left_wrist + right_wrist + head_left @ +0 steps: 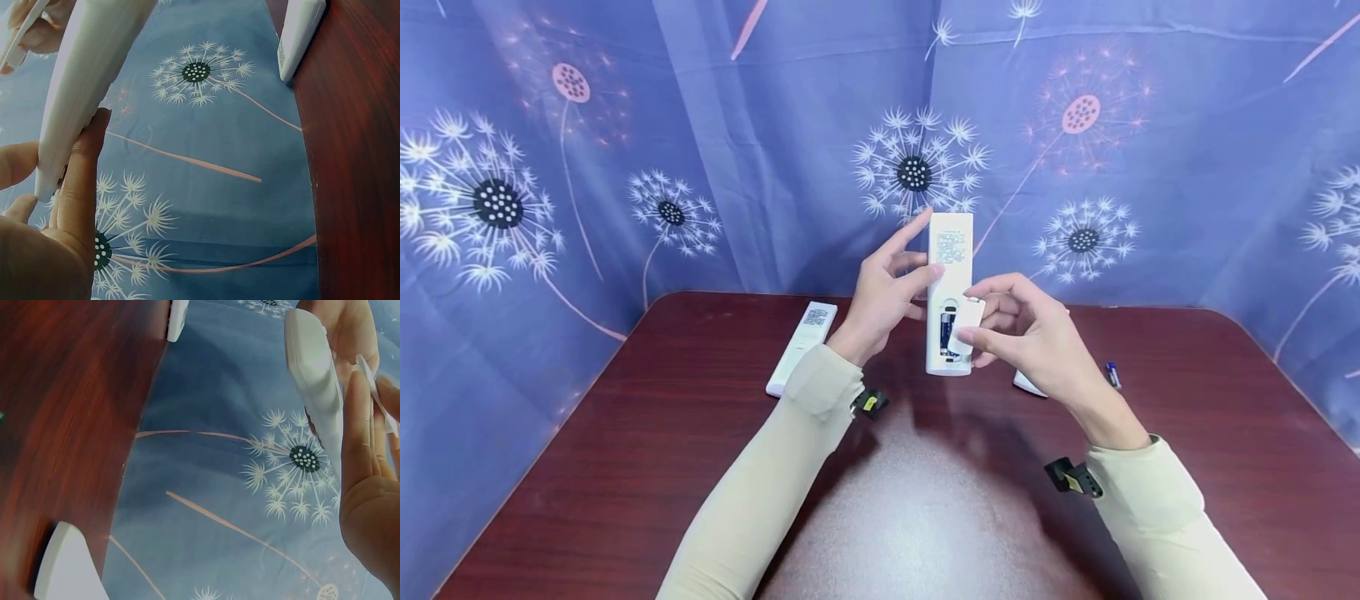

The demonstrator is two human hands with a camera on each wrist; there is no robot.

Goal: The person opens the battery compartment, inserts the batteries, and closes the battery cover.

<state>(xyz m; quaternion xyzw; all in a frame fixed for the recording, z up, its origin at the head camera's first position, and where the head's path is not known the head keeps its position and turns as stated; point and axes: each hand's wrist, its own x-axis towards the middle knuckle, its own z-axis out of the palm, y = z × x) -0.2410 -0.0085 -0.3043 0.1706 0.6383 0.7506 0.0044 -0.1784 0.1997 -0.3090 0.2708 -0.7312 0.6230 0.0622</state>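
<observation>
My left hand (883, 302) grips a white remote control (953, 279) upright above the table, its printed back towards me. The battery compartment low on that back is uncovered, and dark blue batteries (946, 327) lie inside, partly hidden. Between thumb and fingers my right hand (1037, 337) pinches a small white battery cover (968, 323), tilted in front of the compartment's right side. In the right wrist view the cover (370, 384) appears edge-on, apart from the remote control (312, 369). Seen from the left wrist, thumb and fingers hold the remote control's (87, 69) sides.
A second white remote control (802, 346) lies on the dark red table (625, 467) at left. Another white object (1028, 384) shows partly behind my right hand. A loose blue and silver battery (1112, 375) lies further right. A blue dandelion-print curtain (790, 167) hangs behind.
</observation>
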